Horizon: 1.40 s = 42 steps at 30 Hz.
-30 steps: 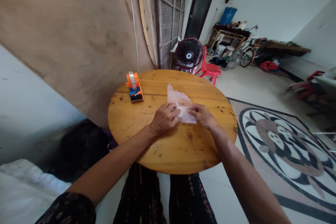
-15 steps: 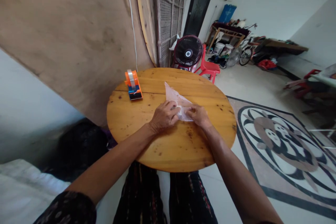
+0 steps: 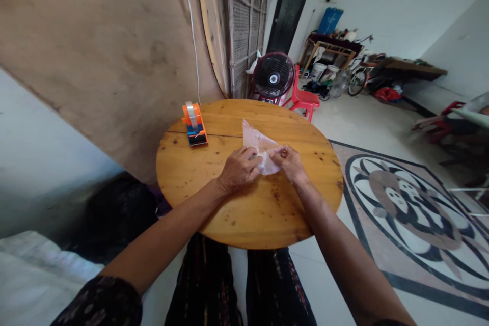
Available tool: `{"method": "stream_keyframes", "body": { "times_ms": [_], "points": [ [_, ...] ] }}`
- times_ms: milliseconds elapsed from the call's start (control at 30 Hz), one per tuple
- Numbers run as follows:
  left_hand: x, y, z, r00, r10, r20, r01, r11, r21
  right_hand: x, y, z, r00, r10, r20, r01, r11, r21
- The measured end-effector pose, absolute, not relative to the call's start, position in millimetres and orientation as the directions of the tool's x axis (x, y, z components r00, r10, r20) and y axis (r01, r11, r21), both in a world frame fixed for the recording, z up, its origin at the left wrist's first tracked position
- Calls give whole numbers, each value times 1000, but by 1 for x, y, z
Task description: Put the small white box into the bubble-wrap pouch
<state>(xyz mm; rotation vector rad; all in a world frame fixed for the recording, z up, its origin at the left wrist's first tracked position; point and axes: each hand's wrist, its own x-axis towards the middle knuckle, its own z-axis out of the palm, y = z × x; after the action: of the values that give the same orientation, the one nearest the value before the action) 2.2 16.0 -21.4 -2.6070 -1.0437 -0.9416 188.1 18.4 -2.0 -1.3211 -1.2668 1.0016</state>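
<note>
A thin, see-through pinkish-white plastic sheet, perhaps a bag or wrap, lies on the round wooden table with one corner pointing away from me. My left hand rests on its near left part, fingers curled and closed on the plastic. On the other side, my right hand pinches the sheet's right part between thumb and fingers. A small whitish bunched patch shows between the two hands; whether anything is wrapped inside I cannot tell.
An orange and blue tape dispenser with a roll of clear tape stands at the table's far left. Beyond the table are a dark red fan and a red plastic chair. A brown board leans along the left.
My right hand has lifted slightly and shifted its pinch, drawing the sheet's right part inward. The left hand stays in place. The tape dispenser has not moved.
</note>
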Motion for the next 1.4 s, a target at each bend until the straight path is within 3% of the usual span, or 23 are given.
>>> {"method": "stream_keyframes", "body": {
  "times_ms": [267, 433, 567, 800, 1133, 1400],
  "points": [
    [4, 15, -18, 547, 587, 598, 665, -738, 115, 168, 21, 9, 77, 997, -19, 51, -23, -998],
    [4, 15, -20, 458, 618, 639, 617, -739, 272, 161, 27, 13, 49, 999, -11, 146, -18, -989],
    [4, 17, -23, 377, 652, 658, 564, -725, 395, 156, 27, 24, 40, 996, -84, 249, -91, -964],
    [2, 17, -20, 388, 652, 651, 508, -741, 439, 151, 13, 53, -31, 975, -219, 319, -198, -927],
    [-2, 15, -16, 432, 645, 631, 527, -748, 403, 160, 28, 41, -144, 983, -112, 412, -43, -910],
    [-3, 13, -10, 407, 678, 612, 440, -733, 519, 157, 25, 47, -202, 979, -38, 473, 64, -879]
  ]
}}
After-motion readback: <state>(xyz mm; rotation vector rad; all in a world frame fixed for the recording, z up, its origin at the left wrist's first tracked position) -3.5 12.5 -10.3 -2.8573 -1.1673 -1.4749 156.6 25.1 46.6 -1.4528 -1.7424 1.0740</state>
